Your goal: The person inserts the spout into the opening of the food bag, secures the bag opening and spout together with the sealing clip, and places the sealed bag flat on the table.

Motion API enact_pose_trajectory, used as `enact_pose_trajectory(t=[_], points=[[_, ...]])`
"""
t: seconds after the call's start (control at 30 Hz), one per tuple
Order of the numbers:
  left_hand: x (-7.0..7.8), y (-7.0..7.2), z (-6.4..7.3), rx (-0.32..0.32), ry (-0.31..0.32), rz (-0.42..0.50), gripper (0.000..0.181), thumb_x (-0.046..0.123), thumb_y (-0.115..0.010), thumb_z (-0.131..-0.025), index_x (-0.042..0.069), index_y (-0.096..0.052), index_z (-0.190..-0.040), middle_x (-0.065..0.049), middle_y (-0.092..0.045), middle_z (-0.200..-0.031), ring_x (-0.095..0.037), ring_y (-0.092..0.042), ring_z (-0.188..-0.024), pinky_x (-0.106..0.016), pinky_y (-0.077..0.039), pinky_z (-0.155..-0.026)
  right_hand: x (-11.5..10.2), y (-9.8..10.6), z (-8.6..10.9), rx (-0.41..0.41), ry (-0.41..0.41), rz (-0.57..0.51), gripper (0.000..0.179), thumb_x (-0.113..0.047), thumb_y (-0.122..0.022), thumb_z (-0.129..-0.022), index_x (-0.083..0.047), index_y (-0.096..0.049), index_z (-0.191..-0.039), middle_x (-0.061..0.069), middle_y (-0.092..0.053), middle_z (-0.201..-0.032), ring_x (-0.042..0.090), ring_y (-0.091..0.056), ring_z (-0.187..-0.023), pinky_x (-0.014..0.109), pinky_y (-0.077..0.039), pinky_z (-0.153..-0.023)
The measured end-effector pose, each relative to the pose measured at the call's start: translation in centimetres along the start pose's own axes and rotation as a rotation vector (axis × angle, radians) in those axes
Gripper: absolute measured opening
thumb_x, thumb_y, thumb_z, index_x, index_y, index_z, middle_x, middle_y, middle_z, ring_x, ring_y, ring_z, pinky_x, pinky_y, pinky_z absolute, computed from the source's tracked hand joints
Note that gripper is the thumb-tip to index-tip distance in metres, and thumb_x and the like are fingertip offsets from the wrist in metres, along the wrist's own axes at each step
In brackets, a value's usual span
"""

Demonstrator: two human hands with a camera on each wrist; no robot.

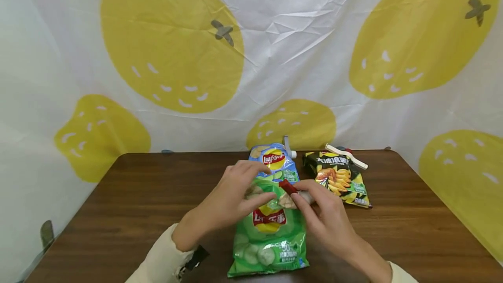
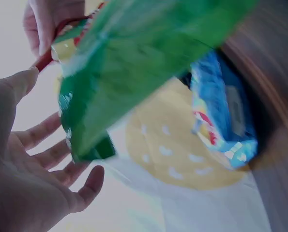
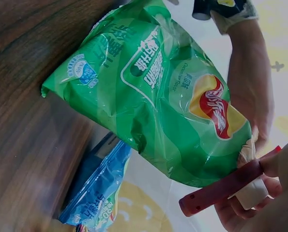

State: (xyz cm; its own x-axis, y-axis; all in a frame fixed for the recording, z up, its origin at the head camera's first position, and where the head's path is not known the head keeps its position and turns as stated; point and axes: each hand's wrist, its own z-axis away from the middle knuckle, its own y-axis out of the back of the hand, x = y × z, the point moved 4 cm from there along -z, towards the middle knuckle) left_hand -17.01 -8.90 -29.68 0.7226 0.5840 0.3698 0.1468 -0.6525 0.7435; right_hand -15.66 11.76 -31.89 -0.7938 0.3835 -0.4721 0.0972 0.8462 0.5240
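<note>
A green bag of potato chips (image 1: 267, 235) stands in front of me on the table, its top gathered and bunched. My right hand (image 1: 330, 213) grips a dark red bag clip (image 3: 221, 188) with a white cap-like part (image 3: 251, 193), held right at the gathered top of the bag. On the other side of that top, my left hand (image 1: 232, 193) is spread with thumb and fingers apart. In the left wrist view its fingers (image 2: 42, 133) reach beside the bag's edge and pinch nothing.
Behind the green bag lies a blue chip bag (image 1: 257, 153) with a grey clip (image 1: 287, 143) at its top. To the right is a black and yellow snack bag (image 1: 342, 182) with a white clip (image 1: 346, 156). A lemon-print cloth (image 1: 169, 47) hangs behind the wooden table (image 1: 157, 187).
</note>
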Motion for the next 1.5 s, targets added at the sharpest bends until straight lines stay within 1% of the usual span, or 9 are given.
enact_pose_trajectory(t=[0.17, 0.37, 0.57, 0.77, 0.93, 1.03, 1.23, 1.37, 1.5], points=[[-2.9, 0.0, 2.5, -0.013, 0.222, 0.181, 0.063, 0.043, -0.071, -0.091, 0.022, -0.042, -0.142, 0.006, -0.05, -0.138, -0.017, -0.049, -0.125, -0.044, -0.042, -0.104, 0.6, 0.2, 0.0, 0.027, -0.021, 0.029, 0.02, 0.002, -0.067, -0.092, -0.01, -0.066, -0.107, -0.001, -0.068, -0.099, 0.009, -0.061, -0.079, 0.017, -0.049, -0.063], [-5.2, -3.0, 7.0, -0.108, 0.504, 0.704, 0.077, 0.031, -0.071, -0.093, 0.015, -0.025, -0.153, -0.012, -0.05, -0.143, -0.028, -0.053, -0.128, -0.042, -0.046, -0.102, 1.4, -0.1, -0.3, 0.05, -0.062, 0.042, 0.017, -0.002, -0.067, -0.094, -0.011, -0.067, -0.108, -0.002, -0.068, -0.093, 0.007, -0.058, -0.075, 0.019, -0.046, -0.065], [-4.3, -6.3, 8.9, -0.271, 0.481, 0.988, 0.069, 0.017, -0.069, -0.095, 0.014, -0.028, -0.15, -0.013, -0.055, -0.137, -0.026, -0.06, -0.12, -0.036, -0.052, -0.094, 1.7, -1.6, -1.1, 0.024, -0.151, -0.043, 0.016, -0.01, -0.065, -0.097, -0.014, -0.068, -0.112, -0.002, -0.068, -0.098, 0.009, -0.059, -0.075, 0.023, -0.05, -0.059], [-4.9, -5.3, 9.6, -0.173, 0.488, 0.911, 0.073, 0.011, -0.069, -0.094, 0.017, -0.026, -0.152, -0.014, -0.055, -0.136, -0.023, -0.062, -0.115, -0.033, -0.053, -0.092, 2.4, -2.3, -1.3, -0.071, -0.403, -0.035, 0.047, -0.038, -0.061, -0.099, -0.016, -0.048, -0.138, 0.006, -0.062, -0.127, 0.021, -0.063, -0.109, 0.039, -0.055, -0.084], [-5.8, -3.4, 11.0, -0.11, 0.544, 0.827, 0.081, 0.016, -0.073, -0.092, 0.023, -0.023, -0.155, -0.011, -0.053, -0.14, -0.023, -0.058, -0.121, -0.032, -0.051, -0.095, 3.1, -2.2, 0.5, -0.064, -0.551, -0.052, 0.035, -0.045, -0.056, -0.1, -0.014, -0.052, -0.116, 0.005, -0.064, -0.107, 0.017, -0.064, -0.098, 0.033, -0.055, -0.079], [-6.3, -2.3, 11.9, -0.067, 0.578, 0.806, 0.081, 0.016, -0.072, -0.092, 0.023, -0.022, -0.155, -0.012, -0.051, -0.141, -0.024, -0.058, -0.121, -0.032, -0.051, -0.094, 2.8, -3.1, 1.9, -0.169, -0.508, -0.065, 0.023, -0.042, -0.055, -0.102, -0.019, -0.055, -0.102, -0.003, -0.064, -0.094, 0.012, -0.062, -0.087, 0.029, -0.052, -0.075], [-7.7, -1.2, 13.0, -0.01, 0.616, 0.811, 0.071, 0.012, -0.069, -0.094, 0.009, -0.025, -0.15, -0.024, -0.052, -0.134, -0.027, -0.064, -0.109, -0.035, -0.056, -0.085, 1.6, -7.0, 3.6, -0.607, -0.313, -0.351, 0.041, -0.033, -0.059, -0.101, -0.023, -0.051, -0.14, -0.003, -0.057, -0.137, 0.018, -0.061, -0.115, 0.033, -0.053, -0.091], [-9.4, -0.3, 13.1, 0.096, 0.676, 0.736, 0.056, 0.013, -0.071, -0.093, 0.001, -0.036, -0.135, -0.024, -0.061, -0.115, -0.024, -0.07, -0.092, -0.036, -0.059, -0.074, 1.3, -8.9, 2.8, -0.555, -0.211, -0.415, 0.047, -0.014, -0.066, -0.097, -0.016, -0.051, -0.141, 0.004, -0.053, -0.141, 0.023, -0.062, -0.11, 0.034, -0.055, -0.087], [-11.1, 1.3, 12.8, 0.201, 0.73, 0.61, 0.05, 0.015, -0.073, -0.091, 0.002, -0.042, -0.128, -0.02, -0.065, -0.102, -0.02, -0.07, -0.081, -0.034, -0.059, -0.067, 1.1, -10.8, 0.3, -0.479, -0.109, -0.287, 0.054, 0.002, -0.07, -0.088, -0.01, -0.053, -0.138, 0.008, -0.053, -0.137, 0.02, -0.062, -0.095, 0.032, -0.055, -0.082]])
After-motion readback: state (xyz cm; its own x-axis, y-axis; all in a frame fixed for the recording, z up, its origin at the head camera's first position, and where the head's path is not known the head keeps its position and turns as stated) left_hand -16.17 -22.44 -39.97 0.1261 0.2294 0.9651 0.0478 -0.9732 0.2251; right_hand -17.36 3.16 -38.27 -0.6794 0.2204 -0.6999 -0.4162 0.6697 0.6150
